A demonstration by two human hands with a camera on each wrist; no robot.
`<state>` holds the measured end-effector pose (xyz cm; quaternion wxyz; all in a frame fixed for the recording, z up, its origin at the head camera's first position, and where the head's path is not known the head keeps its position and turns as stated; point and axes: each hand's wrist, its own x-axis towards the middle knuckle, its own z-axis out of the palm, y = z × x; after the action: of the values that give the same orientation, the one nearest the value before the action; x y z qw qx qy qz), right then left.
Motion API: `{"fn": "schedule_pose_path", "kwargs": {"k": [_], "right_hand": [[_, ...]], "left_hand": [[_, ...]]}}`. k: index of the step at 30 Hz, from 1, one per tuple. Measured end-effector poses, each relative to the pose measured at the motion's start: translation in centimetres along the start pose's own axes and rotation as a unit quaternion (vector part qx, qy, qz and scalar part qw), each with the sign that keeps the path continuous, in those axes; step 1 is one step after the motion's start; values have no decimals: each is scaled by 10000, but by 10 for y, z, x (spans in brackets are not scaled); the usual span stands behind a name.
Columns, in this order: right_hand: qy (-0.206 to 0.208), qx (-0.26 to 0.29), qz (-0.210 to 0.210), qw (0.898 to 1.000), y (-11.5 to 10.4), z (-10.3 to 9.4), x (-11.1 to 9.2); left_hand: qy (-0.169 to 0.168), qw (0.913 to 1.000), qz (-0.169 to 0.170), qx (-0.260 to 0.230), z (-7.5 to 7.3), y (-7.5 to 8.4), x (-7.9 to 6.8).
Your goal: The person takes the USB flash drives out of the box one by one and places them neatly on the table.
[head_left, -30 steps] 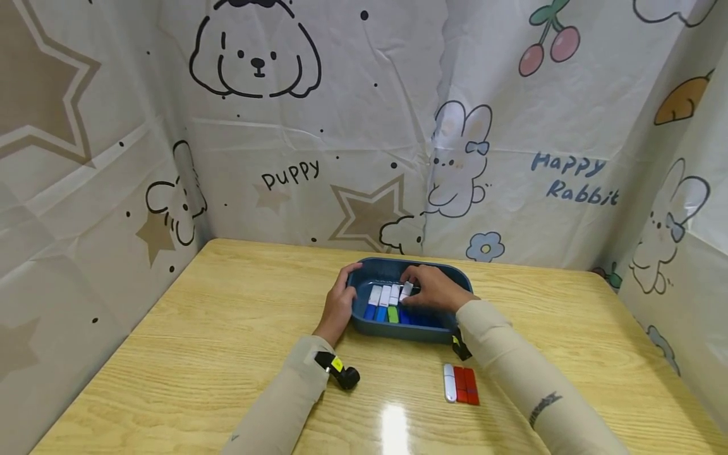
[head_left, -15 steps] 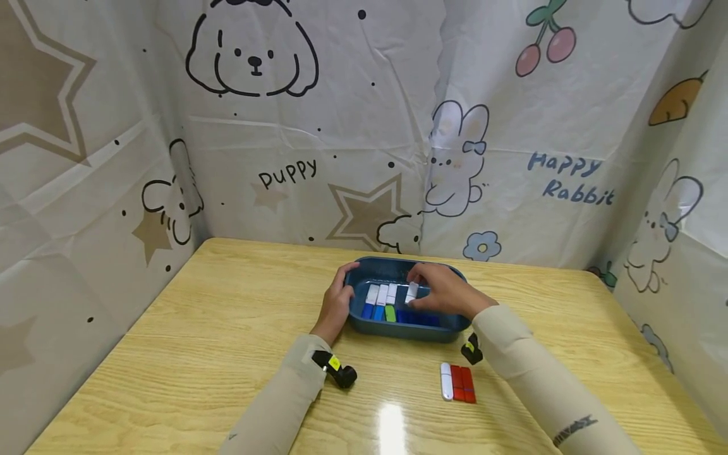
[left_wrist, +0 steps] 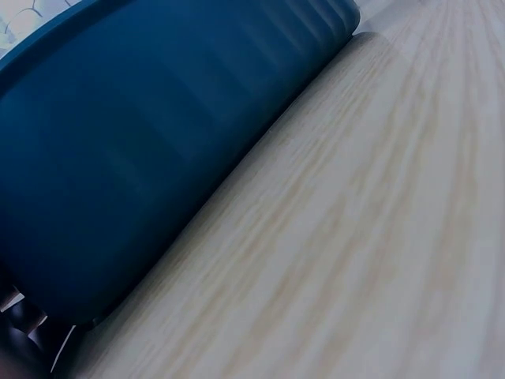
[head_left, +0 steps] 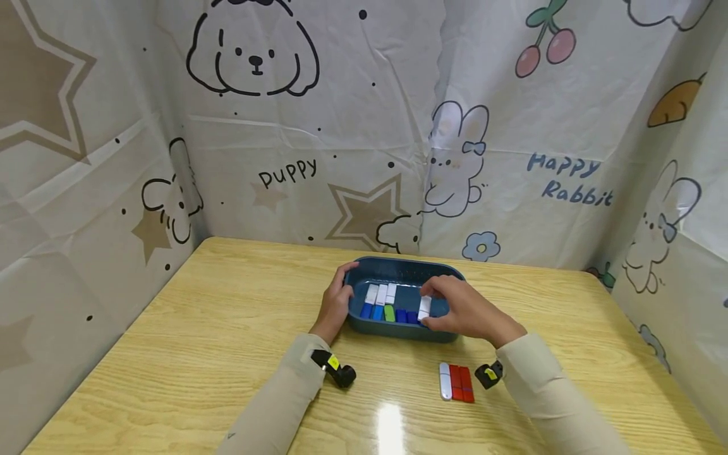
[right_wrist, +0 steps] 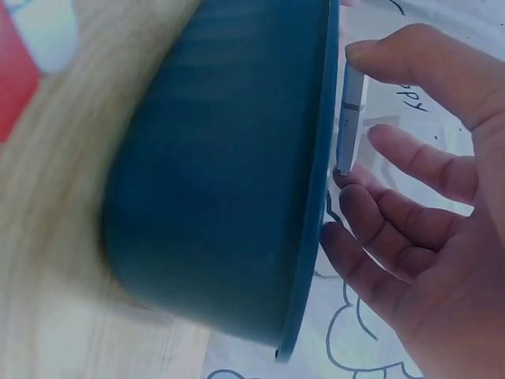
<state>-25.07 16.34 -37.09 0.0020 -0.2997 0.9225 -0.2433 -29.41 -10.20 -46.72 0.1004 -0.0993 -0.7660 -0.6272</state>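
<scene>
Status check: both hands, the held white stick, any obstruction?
Left hand holding bin at left end. Right hand pinching white stick above bin. No obstruction visible.

Left forearm (head_left: 273,398) reaching forward and slightly inward, beige sleeve to the wrist; left hand (head_left: 332,308) in a clasp, thumb standing apart from the forward-pointing fingers. Right forearm (head_left: 557,395), sleeved alike, slants in from lower right, its hand level with the other: right hand (head_left: 469,308) in a pinch, thumb opposed to a fingertip, remaining fingers loosely bent and part of the palm showing in the right wrist view.
</scene>
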Motion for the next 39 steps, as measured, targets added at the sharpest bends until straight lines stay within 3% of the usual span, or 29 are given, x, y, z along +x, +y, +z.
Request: {"fn": "schedule_pose_path", "kwargs": {"k": [12,20,26,39], "right_hand": [[167,41,-45,9998,-5,0,-31],[107,374,-217,9990,-9,5,-47],[-11,558,-292,9980,-11,8,-53],[-364,306,-282,9985,-21,4,-57]], "left_hand": [[-27,10000,-10,46,2,3,1],[-63,9999,-29,91,2,1,2],[-63,10000,-10,69,2,1,2],[-71,9999,-32,101,1,4,0]]}}
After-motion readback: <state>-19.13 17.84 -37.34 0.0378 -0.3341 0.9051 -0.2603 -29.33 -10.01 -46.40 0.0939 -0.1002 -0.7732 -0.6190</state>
